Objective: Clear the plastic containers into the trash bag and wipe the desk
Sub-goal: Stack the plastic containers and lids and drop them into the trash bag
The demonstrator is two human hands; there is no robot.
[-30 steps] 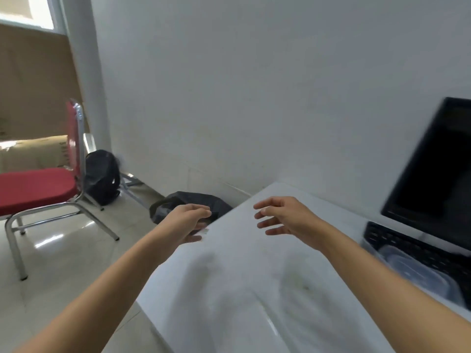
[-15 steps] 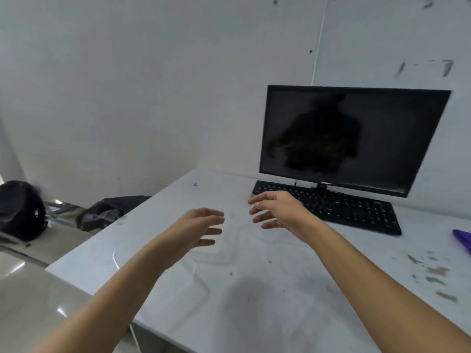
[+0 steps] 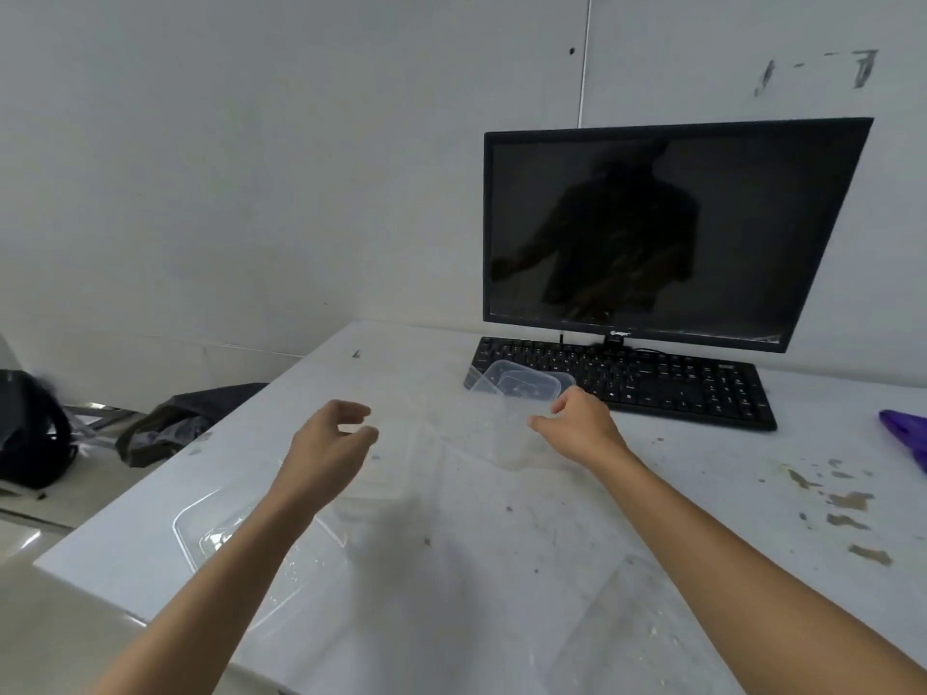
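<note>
Hovering above the desk (image 3: 501,584), the left hand (image 3: 328,446) is loosely curled and empty; the right hand (image 3: 577,428) is just beside a clear plastic container (image 3: 521,386) by the keyboard (image 3: 652,383), its grip unclear.

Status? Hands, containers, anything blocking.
Left hand open, empty, over desk. Right hand at clear container on keyboard; grip unclear. Second clear container near desk edge under left forearm. Nothing blocking.

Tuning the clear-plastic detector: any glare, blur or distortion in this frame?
Head view: little blur; wide-angle lens skews the black flat monitor, whose dark screen mirrors a silhouette; clear rectangular plastic container by the black keyboard shows only faint edges; glare on the glossy floor, lower left.
</note>
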